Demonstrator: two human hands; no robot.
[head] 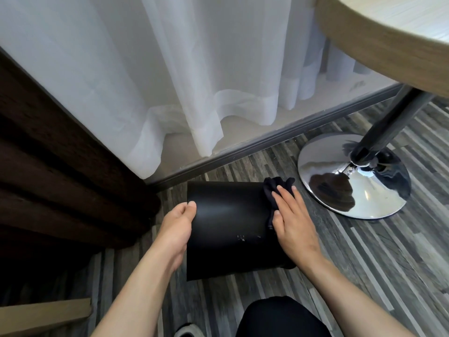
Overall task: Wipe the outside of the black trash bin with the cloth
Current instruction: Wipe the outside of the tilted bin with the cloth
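The black trash bin (228, 229) is low by the wood floor (364, 251), between both hands. It looks light, hard and smooth, so it may slip. The left hand (177, 229) grips its left edge, a good place to hold. The right hand (291, 222) presses the soft dark cloth (272, 190) on the right side with straight fingers. Small white marks (243, 237) show low down.

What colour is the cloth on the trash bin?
The cloth is very dark, black or deep navy, seen in the head view.
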